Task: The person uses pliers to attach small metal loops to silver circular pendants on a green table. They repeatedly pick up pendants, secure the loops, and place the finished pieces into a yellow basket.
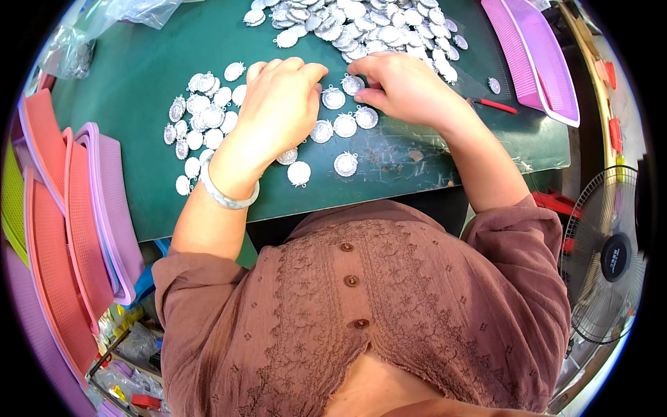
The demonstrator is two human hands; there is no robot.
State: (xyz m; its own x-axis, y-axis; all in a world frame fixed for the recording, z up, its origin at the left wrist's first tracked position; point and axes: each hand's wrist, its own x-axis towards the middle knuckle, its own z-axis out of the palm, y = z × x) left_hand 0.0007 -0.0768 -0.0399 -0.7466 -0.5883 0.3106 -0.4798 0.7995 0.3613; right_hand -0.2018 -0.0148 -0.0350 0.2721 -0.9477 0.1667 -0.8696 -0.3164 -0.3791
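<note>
Round silver medal pendants, each with a small loop at its rim, lie over the green table. My right hand point(403, 85) has thumb and index finger at opposite edges of one medal pendant point(353, 84). My left hand point(283, 101) is palm down with fingers curled and thumb drawn in; whatever they hold is hidden beneath. Between the hands rests another medal pendant point(333, 98). A short row of them, with one medal pendant point(344, 125) in its middle, lies below. Left of my left hand is a loose cluster of medal pendants point(201, 111).
A large medal heap point(368, 28) covers the table's far side. At right stand a purple basket point(531, 55), red-handled pliers point(497, 105) and a fan point(604, 254). Stacked pink and purple baskets point(114, 208) line the left edge. Clear plastic bags point(104, 28) lie far left.
</note>
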